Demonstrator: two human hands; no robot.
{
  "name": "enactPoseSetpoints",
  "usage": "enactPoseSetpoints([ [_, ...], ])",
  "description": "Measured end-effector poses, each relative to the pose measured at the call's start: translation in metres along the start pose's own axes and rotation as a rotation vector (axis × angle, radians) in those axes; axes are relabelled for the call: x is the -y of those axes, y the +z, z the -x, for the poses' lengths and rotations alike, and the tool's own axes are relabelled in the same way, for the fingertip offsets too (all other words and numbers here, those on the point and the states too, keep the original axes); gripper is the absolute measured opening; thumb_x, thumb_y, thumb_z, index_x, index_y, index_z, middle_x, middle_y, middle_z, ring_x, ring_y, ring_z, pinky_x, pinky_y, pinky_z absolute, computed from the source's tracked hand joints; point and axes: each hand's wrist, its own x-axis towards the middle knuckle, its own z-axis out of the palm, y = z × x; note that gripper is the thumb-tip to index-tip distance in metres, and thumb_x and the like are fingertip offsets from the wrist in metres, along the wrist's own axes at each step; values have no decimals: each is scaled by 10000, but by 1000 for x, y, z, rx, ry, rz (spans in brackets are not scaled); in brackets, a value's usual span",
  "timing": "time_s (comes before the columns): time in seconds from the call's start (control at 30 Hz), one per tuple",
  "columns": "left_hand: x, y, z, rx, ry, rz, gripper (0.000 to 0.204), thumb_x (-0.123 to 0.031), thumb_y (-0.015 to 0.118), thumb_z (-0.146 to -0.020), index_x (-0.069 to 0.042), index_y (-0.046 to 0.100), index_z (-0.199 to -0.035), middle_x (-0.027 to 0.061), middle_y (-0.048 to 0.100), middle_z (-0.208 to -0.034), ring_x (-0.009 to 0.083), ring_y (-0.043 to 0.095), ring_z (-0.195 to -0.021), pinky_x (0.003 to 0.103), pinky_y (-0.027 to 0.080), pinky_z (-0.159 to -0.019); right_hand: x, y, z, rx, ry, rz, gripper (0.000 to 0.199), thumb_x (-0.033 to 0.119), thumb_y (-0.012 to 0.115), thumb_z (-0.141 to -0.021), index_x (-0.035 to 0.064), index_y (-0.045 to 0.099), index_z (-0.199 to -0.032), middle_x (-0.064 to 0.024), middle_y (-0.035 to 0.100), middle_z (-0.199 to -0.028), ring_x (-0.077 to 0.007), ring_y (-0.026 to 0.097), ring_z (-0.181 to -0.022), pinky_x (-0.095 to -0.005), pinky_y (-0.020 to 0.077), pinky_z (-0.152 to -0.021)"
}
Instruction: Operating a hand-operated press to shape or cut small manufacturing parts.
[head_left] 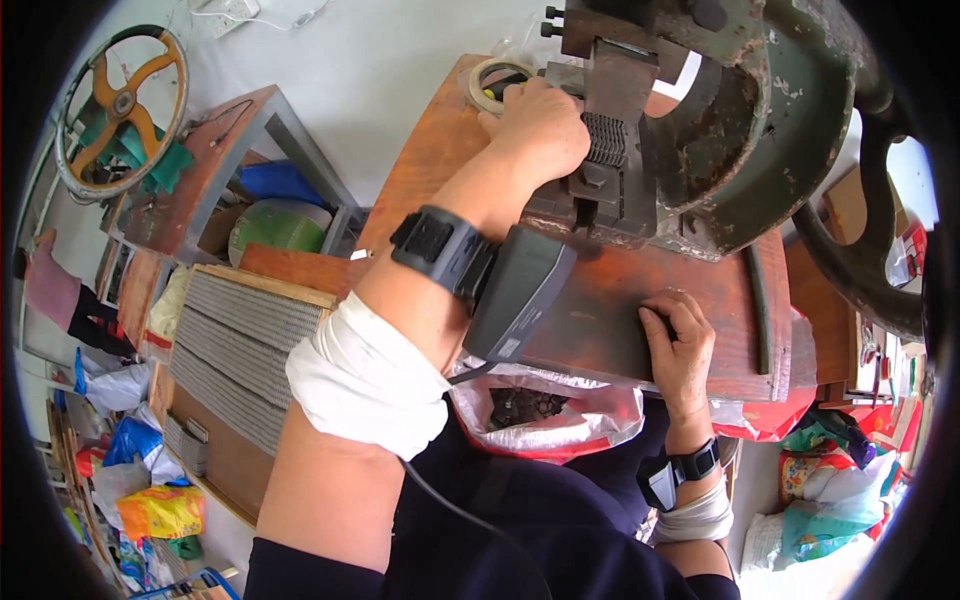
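Observation:
My left hand (537,128) reaches up to the die area of a heavy green press machine (740,120), fingers curled against the ribbed metal block (604,140); what it pinches is hidden. A grey wrist device (520,290) is strapped to that forearm. My right hand (678,345) rests flat on the front edge of the brown wooden bench top (600,310), fingers bent over a dark worn patch, holding nothing I can see. A roll of tape (497,80) lies just beyond my left hand.
A red and clear plastic bag (545,415) of dark small parts hangs under the bench edge. A tray of stacked grey metal strips (245,340) stands at left. A spoked wheel (120,105) lies at far left. Bags and clutter fill the floor at right.

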Motion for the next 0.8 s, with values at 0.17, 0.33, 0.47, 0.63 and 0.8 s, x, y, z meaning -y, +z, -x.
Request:
enactPoseSetpoints([
  [0.17, 10, 14, -1, -100, 57, 96, 278, -125, 513, -785, -88, 645, -1027, 146, 488, -1165, 327, 450, -1103, 558, 346, -858, 1, -2, -14, -25, 134, -52, 128, 3, 631, -746, -3, 616, -873, -136, 604, -809, -281, 595, -733, -311, 473, -674],
  [0.33, 25, 14, 6, -175, 158, 272, 256, -118, 518, -793, -56, 642, -1009, 139, 492, -1166, 319, 450, -1097, 521, 349, -858, 30, 17, -95, -148, -123, -4, 215, 49, 672, -734, 0, 610, -934, -128, 612, -823, -250, 598, -717, -311, 477, -679],
  [0.47, 10, 18, 15, -274, 149, 58, 253, -125, 545, -788, -64, 629, -1018, 85, 491, -1201, 276, 421, -1115, 540, 308, -873, 26, 27, -127, -55, 56, -111, 433, 154, 785, -625, -24, 581, -962, -141, 619, -830, -217, 589, -700, -318, 485, -657],
  [0.63, 17, 13, 15, -152, 191, 210, 291, -111, 520, -809, -100, 594, -1090, -2, 500, -1208, 302, 423, -1114, 650, 305, -823, 24, 39, -139, -65, 89, -91, 550, 195, 822, -578, -39, 549, -995, -128, 615, -780, -206, 586, -694, -313, 492, -654],
  [0.8, 9, 10, 23, -120, 135, 94, 270, -136, 504, -833, -118, 591, -1088, -21, 497, -1199, 305, 427, -1108, 738, 294, -786, 38, -1, -124, -65, -6, 125, 580, 149, 824, -585, -36, 532, -1051, -59, 588, -869, -118, 560, -746, -249, 468, -671],
])
